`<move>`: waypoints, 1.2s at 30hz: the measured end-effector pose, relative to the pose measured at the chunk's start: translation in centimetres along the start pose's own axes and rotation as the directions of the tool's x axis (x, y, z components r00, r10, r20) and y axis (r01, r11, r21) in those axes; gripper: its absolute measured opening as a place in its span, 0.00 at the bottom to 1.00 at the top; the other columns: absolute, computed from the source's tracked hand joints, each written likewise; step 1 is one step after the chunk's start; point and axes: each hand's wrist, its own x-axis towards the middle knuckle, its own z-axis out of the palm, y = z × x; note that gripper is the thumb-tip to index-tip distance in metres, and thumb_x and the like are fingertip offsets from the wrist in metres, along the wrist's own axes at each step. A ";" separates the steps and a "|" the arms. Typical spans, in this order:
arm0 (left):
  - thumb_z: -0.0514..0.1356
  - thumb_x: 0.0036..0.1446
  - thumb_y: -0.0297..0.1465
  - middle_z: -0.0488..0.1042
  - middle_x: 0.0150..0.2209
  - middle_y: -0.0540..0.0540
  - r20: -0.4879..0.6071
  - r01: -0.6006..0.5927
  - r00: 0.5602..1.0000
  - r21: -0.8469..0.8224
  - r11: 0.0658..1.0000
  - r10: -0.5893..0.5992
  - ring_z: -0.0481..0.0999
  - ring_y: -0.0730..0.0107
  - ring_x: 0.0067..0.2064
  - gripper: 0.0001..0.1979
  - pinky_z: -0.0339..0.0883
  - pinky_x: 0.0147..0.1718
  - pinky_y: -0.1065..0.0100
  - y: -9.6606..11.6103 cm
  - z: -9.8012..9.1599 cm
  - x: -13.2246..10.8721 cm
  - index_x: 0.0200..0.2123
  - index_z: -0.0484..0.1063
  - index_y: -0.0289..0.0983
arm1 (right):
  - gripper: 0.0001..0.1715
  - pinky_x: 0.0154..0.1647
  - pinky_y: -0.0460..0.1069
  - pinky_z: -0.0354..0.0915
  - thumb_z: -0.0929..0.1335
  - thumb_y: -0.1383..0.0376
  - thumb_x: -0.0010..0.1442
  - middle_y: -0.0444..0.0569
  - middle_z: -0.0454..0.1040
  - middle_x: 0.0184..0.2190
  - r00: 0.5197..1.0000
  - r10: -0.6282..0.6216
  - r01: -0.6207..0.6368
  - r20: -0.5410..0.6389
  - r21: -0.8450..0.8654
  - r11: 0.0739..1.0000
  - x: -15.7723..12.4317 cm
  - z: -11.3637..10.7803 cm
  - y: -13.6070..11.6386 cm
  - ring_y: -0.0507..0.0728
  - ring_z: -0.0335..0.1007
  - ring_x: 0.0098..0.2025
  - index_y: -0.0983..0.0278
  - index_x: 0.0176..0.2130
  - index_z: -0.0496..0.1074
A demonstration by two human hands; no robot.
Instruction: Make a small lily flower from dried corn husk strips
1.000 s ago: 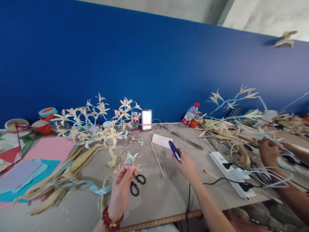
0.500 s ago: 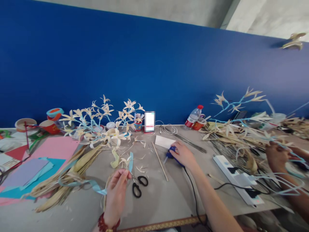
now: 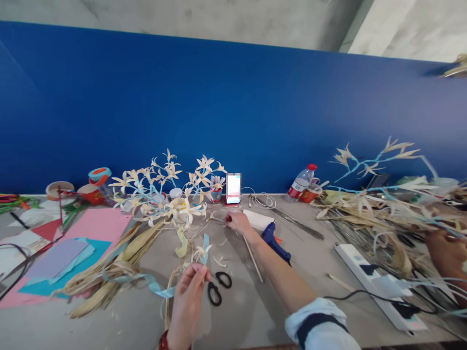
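My left hand [image 3: 190, 288] is closed in a pinch on a small pale husk flower [image 3: 203, 253], which points up from the fingertips. Black-handled scissors [image 3: 220, 288] lie just right of that hand, their blades hidden. Reaching forward, my right hand [image 3: 238, 223] has its fingers pinched together at the right end of a small pale husk piece [image 3: 216, 218] on the table. Under the right forearm lies a thin wooden stick [image 3: 251, 255]. A blue glue gun [image 3: 275, 243] rests on the table to the right of that forearm, beside a white card [image 3: 258, 219].
Husk flowers on blue stems [image 3: 153, 189] stand at back left, near coloured paper sheets [image 3: 91, 228] and a dried husk bundle [image 3: 109, 277]. A phone [image 3: 234, 188], a bottle [image 3: 301, 182] and a power strip [image 3: 379, 287] are around. Another person's hand [image 3: 447, 255] works at right.
My right hand has let go of the glue gun, now lying on the table, and moved left and forward to the small husk piece. My left hand keeps its pinch on the flower.
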 end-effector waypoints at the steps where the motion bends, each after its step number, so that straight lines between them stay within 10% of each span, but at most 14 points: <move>1: 0.68 0.51 0.37 0.70 0.26 0.49 0.005 0.007 1.000 -0.001 1.000 -0.007 0.69 0.71 0.32 0.11 0.64 0.34 0.70 0.0 0.1 0.1 0.27 0.73 0.36 | 0.18 0.46 0.58 0.71 0.67 0.61 0.66 0.53 0.70 0.52 1.000 0.000 0.000 0.002 0.022 1.000 -0.1 0.1 0.1 0.59 0.71 0.48 0.65 0.53 0.68; 15: 0.66 0.51 0.36 0.70 0.25 0.50 0.076 0.072 0.995 -0.048 0.996 -0.069 0.69 0.71 0.31 0.10 0.64 0.34 0.70 -0.3 2.0 1.2 0.25 0.71 0.36 | 0.12 0.40 0.50 0.68 0.68 0.72 0.54 0.47 0.77 0.33 0.979 -0.063 0.147 -0.196 0.452 0.880 -6.4 -4.1 -0.3 0.56 0.74 0.35 0.63 0.40 0.73; 22: 0.67 0.50 0.35 0.71 0.27 0.50 0.094 0.086 0.993 -0.118 0.989 -0.075 0.70 0.72 0.33 0.09 0.64 0.37 0.69 0.2 3.3 1.6 0.27 0.73 0.36 | 0.07 0.36 0.49 0.70 0.68 0.64 0.59 0.47 0.77 0.32 0.972 -0.114 0.231 -0.204 0.773 0.590 -12.9 -4.5 -5.4 0.55 0.76 0.34 0.64 0.39 0.73; 30: 0.65 0.54 0.32 0.70 0.27 0.49 0.193 0.130 0.976 -0.149 0.980 -0.100 0.69 0.72 0.33 0.08 0.64 0.38 0.68 0.5 4.3 1.2 0.27 0.72 0.35 | 0.08 0.37 0.47 0.65 0.67 0.72 0.57 0.46 0.77 0.32 0.949 -0.193 0.301 -0.249 0.528 0.794 -16.3 -5.7 -8.1 0.55 0.73 0.36 0.61 0.35 0.74; 36: 0.66 0.52 0.34 0.69 0.25 0.49 0.199 0.129 0.974 -0.119 0.984 -0.103 0.68 0.71 0.31 0.10 0.63 0.35 0.68 1.0 4.4 0.8 0.25 0.70 0.35 | 0.06 0.34 0.46 0.65 0.67 0.72 0.55 0.44 0.76 0.28 0.956 -0.168 0.282 -0.239 0.604 0.745 -16.6 -6.2 -7.8 0.54 0.72 0.31 0.62 0.32 0.73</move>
